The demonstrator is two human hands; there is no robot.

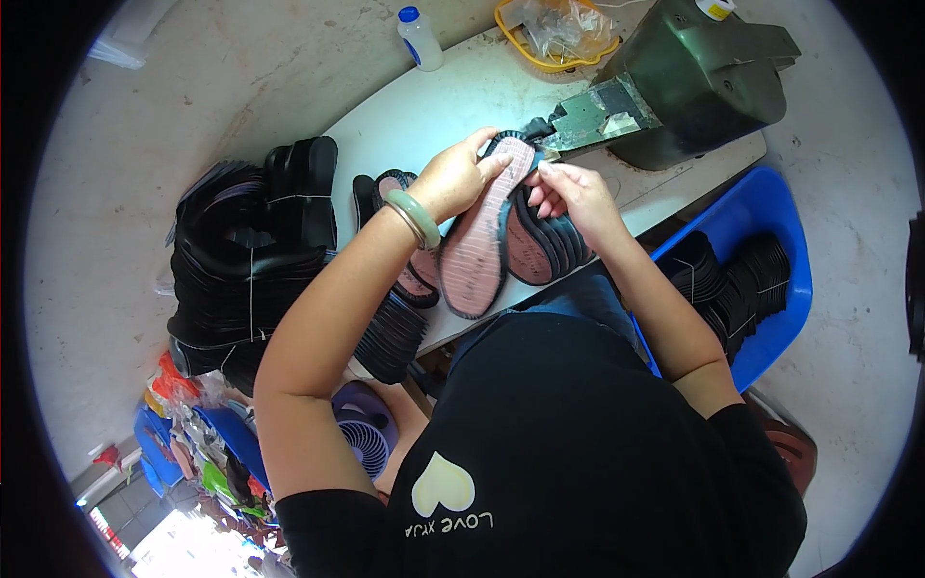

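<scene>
- The left hand (451, 181), with a pale green bangle (414, 216) on the wrist, has its grip closed on the upper part of a sole (485, 236), fingers lying across its pinkish face.
- The right hand (570, 193) pinches the sole's other edge near the toe, fingers curled.
- The sole is held tilted above the white tabletop (434, 111); its toe end meets the arm of a green machine (689, 77).
- More soles (544, 246) lie fanned under the right hand.
- Bundles of black soles (251, 260) are stacked at the left.
- A blue bin (785, 289) at the right holds more.
- A bottle (420, 39) and a yellow basket (557, 37) stand at the far edge.
</scene>
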